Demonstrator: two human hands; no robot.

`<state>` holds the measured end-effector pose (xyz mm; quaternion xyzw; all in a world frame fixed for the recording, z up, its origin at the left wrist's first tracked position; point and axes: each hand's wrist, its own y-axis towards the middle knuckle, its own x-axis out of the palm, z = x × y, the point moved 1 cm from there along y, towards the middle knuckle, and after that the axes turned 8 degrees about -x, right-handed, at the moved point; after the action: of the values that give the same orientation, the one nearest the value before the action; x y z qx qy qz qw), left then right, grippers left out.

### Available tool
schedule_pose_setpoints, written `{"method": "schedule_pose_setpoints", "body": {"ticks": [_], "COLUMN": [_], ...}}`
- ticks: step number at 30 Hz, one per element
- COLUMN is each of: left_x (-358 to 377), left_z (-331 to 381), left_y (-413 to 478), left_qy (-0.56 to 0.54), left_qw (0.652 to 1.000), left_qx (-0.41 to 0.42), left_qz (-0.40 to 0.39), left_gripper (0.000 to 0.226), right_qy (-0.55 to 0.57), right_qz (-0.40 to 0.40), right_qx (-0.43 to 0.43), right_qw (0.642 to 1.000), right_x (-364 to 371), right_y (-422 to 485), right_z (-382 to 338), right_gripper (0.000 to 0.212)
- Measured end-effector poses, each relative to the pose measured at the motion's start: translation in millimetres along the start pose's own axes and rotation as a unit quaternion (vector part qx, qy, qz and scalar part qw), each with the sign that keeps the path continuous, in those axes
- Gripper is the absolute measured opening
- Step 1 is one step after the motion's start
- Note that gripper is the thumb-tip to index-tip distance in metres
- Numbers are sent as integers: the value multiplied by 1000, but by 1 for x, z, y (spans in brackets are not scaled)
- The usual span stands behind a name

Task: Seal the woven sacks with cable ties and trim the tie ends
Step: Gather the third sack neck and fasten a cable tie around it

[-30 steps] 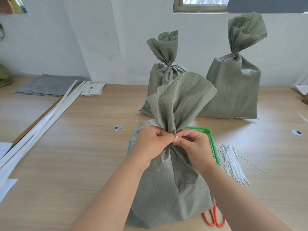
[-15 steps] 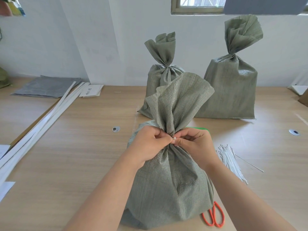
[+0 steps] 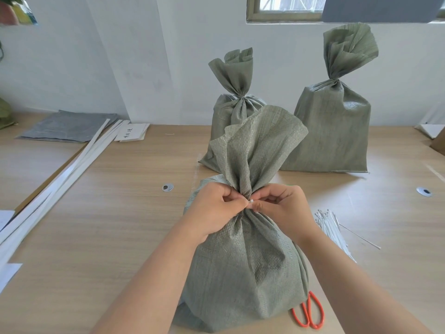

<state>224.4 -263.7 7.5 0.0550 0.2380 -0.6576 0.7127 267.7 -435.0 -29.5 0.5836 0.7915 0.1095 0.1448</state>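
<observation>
A grey-green woven sack (image 3: pixel 245 268) stands right in front of me, its mouth gathered into a neck. My left hand (image 3: pixel 218 208) and my right hand (image 3: pixel 281 206) pinch a white cable tie (image 3: pixel 251 202) at the front of that neck, fingertips almost touching. Only the tie's small white head shows between my fingers; the rest is hidden. Two more sacks stand behind, one at centre (image 3: pixel 231 109) and one at the right (image 3: pixel 334 126), both with cinched necks. Orange-handled scissors (image 3: pixel 309 312) lie at the near sack's right foot. Loose white cable ties (image 3: pixel 332 227) lie in a bundle to the right.
Long white strips (image 3: pixel 60 179) run diagonally across the left of the wooden table (image 3: pixel 120 225). A grey folded sheet (image 3: pixel 67 126) and a paper note (image 3: pixel 131 132) lie at the back left. Two small round discs, one to the left (image 3: pixel 167 187) and one to the right (image 3: pixel 424 191), sit on the tabletop.
Both hands stay pinched at the sack's neck. The view has shifted so the green basket behind the sack is now almost hidden by my right hand.
</observation>
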Motion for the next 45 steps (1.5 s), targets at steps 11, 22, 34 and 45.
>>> {"method": "schedule_pose_setpoints", "body": {"ticks": [11, 22, 34, 45], "left_x": [5, 5, 6, 10], "left_z": [1, 3, -2, -16], "left_y": [0, -5, -2, 4], "left_qy": [16, -6, 2, 8], "left_qw": [1000, 1000, 1000, 998], "left_qx": [-10, -23, 10, 50], "left_qz": [15, 9, 6, 46], "left_gripper": [16, 13, 16, 9], "right_qy": [-22, -21, -103, 66], "right_qz": [-2, -1, -5, -10], "right_qx": [-9, -18, -96, -27], "right_qw": [1000, 1000, 990, 997], "right_x": [-1, 0, -3, 1], "right_y": [-2, -3, -3, -13], "right_z": [-1, -2, 2, 14], "right_gripper": [15, 14, 15, 16]}}
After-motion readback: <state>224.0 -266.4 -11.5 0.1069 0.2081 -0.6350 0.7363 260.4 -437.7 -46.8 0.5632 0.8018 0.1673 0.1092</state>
